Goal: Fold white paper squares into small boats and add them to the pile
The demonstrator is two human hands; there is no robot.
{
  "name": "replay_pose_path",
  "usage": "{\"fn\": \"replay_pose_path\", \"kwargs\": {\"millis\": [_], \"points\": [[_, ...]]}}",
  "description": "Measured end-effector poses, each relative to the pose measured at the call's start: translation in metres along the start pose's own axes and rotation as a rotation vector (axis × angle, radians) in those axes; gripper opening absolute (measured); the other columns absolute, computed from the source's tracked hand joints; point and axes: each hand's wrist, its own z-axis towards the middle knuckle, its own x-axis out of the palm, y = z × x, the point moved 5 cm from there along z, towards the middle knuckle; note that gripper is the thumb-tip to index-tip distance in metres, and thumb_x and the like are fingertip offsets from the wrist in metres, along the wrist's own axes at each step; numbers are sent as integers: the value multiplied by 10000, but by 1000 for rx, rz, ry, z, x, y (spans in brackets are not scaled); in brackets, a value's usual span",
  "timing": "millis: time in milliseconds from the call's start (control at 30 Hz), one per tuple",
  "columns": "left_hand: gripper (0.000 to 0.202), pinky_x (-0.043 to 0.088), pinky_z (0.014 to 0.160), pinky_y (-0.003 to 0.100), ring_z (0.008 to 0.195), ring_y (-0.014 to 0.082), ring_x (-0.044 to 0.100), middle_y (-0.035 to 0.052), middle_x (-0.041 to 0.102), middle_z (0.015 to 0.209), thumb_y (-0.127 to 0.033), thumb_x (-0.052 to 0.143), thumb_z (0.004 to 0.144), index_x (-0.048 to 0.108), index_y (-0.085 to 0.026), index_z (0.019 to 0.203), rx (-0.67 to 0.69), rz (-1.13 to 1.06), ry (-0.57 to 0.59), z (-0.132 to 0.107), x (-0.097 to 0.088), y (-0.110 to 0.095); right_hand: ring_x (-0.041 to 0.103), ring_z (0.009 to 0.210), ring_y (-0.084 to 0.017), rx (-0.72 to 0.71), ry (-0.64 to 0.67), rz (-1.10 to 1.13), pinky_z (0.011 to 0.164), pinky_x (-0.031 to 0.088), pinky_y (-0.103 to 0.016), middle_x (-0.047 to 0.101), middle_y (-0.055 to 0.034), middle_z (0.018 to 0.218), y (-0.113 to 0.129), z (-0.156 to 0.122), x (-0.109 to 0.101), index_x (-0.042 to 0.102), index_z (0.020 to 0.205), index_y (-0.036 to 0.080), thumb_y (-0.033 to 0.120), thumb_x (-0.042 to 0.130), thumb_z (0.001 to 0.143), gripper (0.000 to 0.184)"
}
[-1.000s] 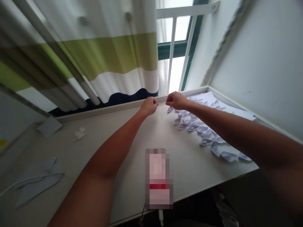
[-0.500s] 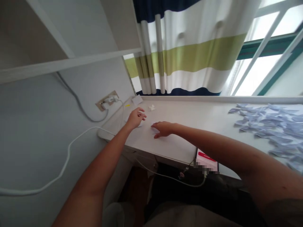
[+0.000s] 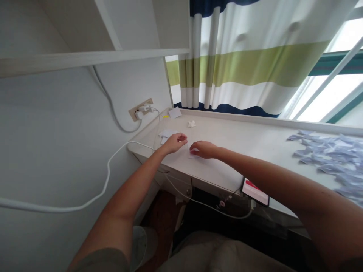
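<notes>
Best to steady paper (image 3: 193, 155) on counter (image 3: 241, 133) under right hand (image 3: 206, 149), cannot tell if pinching; guide edge with left hand (image 3: 173, 143), loosely spread.

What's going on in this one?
A person works at a white desk with both hands close together. The right hand is over a small piece of white paper; the left hand is beside it, and whether either grips it is unclear. Many folded paper pieces lie spread at the desk's right side, and a phone lies at the front edge.
</notes>
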Motion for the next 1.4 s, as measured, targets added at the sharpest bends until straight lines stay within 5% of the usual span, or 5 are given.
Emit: {"fn": "replay_pose_path", "kwargs": {"millis": [500, 700, 933, 1167, 1400], "points": [[263, 559, 1008, 445, 948, 259, 736, 108, 812, 974, -408, 841, 797, 752, -181, 893, -45, -16, 23, 15, 29, 11, 769, 1137, -253, -392, -127, -322, 1231, 437, -528, 806, -153, 1202, 33, -68, 17, 736, 1127, 136, 50, 492, 1098, 260], [546, 543, 971, 389, 980, 250, 725, 112, 808, 1005, -703, 667, 935, 769, -167, 960, 77, -89, -24, 29, 45, -35, 751, 972, -301, 123, -439, -62, 880, 550, -412, 794, -205, 1145, -27, -63, -57, 692, 1172, 124, 184, 438, 1146, 263], [518, 480, 721, 278, 770, 175, 647, 27, 741, 794, -653, 883, 788, 789, -146, 838, 195, -397, 110, 69, 141, -111, 721, 918, -285, 337, -887, 352, 863, 561, -417, 791, -116, 957, -130, -137, -107, 714, 967, 173, 298, 650, 1029, 154], [562, 540, 784, 322, 795, 194, 703, 70, 794, 836, -608, 981, 692, 820, -126, 933, -74, -867, 256, 82, 269, -149, 691, 741, -215, 409, -1024, 1069, 678, 616, -380, 761, -57, 807, -199, -224, -44, 733, 852, 200, 663, 945, 724, 525], [611, 522, 673, 287, 714, 165, 674, 40, 798, 815, -511, 1028, 567, 833, -162, 1030, -101, -743, 325, 76, 290, -118, 686, 672, -181, 453, -1039, 1363, 640, 589, -335, 765, -2, 747, -210, -244, 4, 757, 981, 221, 483, 930, 708, 415]]}}
